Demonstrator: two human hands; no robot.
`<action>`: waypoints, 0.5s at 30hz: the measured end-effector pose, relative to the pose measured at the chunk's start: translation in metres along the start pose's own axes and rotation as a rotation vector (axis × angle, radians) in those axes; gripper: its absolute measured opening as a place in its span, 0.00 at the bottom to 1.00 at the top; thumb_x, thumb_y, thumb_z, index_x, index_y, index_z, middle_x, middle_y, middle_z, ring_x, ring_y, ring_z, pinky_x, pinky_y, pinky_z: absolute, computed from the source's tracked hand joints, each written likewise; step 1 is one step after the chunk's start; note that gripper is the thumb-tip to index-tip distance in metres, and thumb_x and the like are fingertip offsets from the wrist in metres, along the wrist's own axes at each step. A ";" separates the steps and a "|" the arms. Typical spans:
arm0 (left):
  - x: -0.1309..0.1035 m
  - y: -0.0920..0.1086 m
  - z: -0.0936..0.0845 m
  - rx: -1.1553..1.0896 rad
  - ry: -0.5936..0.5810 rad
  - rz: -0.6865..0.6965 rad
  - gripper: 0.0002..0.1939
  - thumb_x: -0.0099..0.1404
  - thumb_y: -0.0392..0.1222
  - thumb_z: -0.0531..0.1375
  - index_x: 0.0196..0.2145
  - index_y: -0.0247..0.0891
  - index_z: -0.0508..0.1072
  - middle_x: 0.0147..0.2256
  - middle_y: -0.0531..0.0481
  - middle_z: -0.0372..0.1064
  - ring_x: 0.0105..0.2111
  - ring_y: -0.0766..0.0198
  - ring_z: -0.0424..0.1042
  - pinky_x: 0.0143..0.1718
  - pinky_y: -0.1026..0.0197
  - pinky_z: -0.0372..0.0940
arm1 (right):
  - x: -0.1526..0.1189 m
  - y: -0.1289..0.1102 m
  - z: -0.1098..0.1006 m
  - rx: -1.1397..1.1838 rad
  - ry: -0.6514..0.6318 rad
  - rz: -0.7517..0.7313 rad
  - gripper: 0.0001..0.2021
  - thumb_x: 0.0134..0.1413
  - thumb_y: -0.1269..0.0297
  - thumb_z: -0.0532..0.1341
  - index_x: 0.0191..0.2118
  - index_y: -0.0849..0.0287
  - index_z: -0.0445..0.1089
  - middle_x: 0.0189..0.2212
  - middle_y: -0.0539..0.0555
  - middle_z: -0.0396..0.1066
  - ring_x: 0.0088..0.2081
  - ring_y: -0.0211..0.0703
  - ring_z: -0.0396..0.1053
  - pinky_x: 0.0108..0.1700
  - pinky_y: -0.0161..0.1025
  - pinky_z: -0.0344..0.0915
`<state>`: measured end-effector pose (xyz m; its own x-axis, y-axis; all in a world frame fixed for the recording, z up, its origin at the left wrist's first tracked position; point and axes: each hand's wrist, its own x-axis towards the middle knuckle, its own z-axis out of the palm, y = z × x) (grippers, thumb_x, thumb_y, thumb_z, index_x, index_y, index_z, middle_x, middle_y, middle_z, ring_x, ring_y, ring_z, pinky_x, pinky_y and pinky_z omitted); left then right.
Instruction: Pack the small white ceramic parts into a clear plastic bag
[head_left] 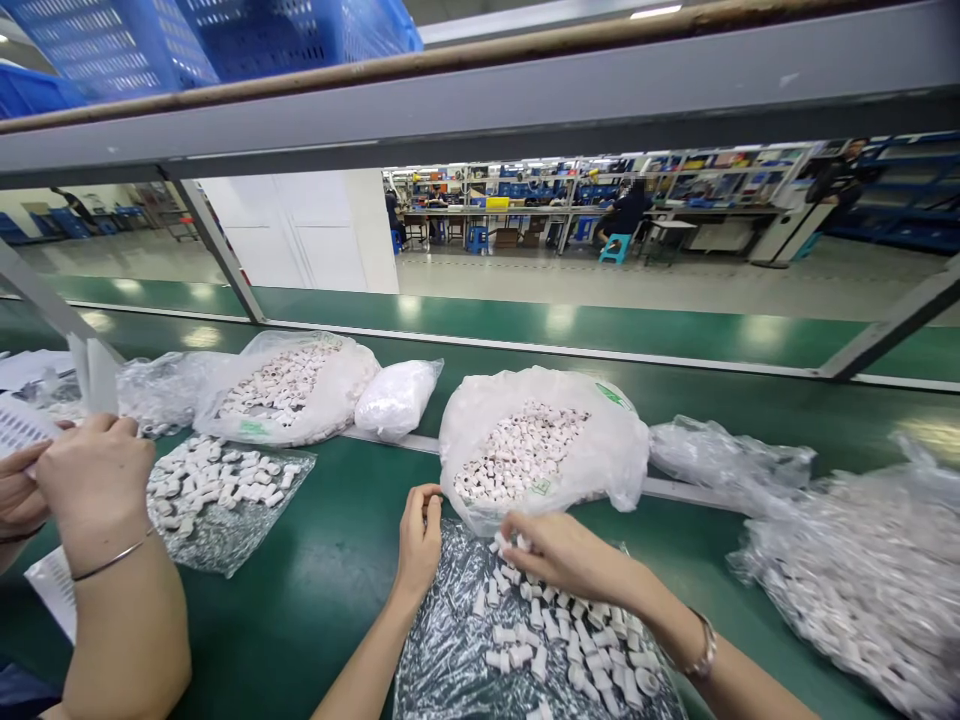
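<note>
My left hand is at the near left edge of a white plastic bag, fingers curled; what they grip, if anything, is hidden. Small white pieces, short and tube-like, fill the bag's open middle. Below its front edge, my right hand is closed around a few white tubular pieces, slightly blurred. Under it, a clear plastic bag lies flat on the green table, with many similar white pieces scattered over its right half.
A co-worker's hands hold paper at the left, beside another flat bag of white pieces. Behind are another filled bag and a small white packet. A large clear bag bulges at right. A shelf beam crosses overhead.
</note>
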<state>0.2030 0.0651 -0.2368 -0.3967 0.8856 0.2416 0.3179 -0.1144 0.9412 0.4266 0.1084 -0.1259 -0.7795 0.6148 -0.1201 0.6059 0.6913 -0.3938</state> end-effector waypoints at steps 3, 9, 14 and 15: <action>0.000 -0.001 0.000 0.003 0.005 0.005 0.15 0.73 0.50 0.49 0.44 0.41 0.71 0.43 0.44 0.71 0.44 0.56 0.73 0.44 0.56 0.68 | -0.020 -0.020 0.013 -0.067 -0.108 -0.081 0.06 0.66 0.62 0.56 0.44 0.54 0.69 0.32 0.53 0.75 0.30 0.47 0.72 0.30 0.38 0.59; 0.001 -0.005 -0.002 0.015 0.021 -0.003 0.15 0.73 0.50 0.49 0.44 0.40 0.71 0.43 0.44 0.71 0.44 0.56 0.72 0.46 0.55 0.66 | -0.021 -0.018 0.011 -0.090 -0.025 -0.098 0.07 0.63 0.59 0.61 0.43 0.55 0.70 0.40 0.55 0.74 0.36 0.48 0.73 0.33 0.39 0.64; 0.001 -0.006 -0.001 0.011 0.006 -0.012 0.15 0.73 0.50 0.49 0.44 0.40 0.70 0.43 0.45 0.71 0.44 0.56 0.72 0.45 0.55 0.66 | 0.012 0.040 -0.014 -0.046 0.236 0.171 0.09 0.67 0.64 0.53 0.42 0.58 0.70 0.39 0.57 0.72 0.38 0.48 0.71 0.35 0.40 0.64; 0.001 -0.006 0.000 0.009 0.003 -0.015 0.15 0.73 0.51 0.49 0.44 0.40 0.70 0.43 0.44 0.71 0.44 0.56 0.73 0.45 0.55 0.67 | 0.021 0.053 -0.016 -0.061 0.271 0.207 0.08 0.66 0.65 0.54 0.43 0.60 0.69 0.41 0.60 0.71 0.40 0.51 0.71 0.37 0.41 0.64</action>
<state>0.2005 0.0665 -0.2419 -0.4036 0.8859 0.2285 0.3200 -0.0973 0.9424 0.4452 0.1637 -0.1342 -0.5733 0.8173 0.0574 0.7618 0.5575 -0.3298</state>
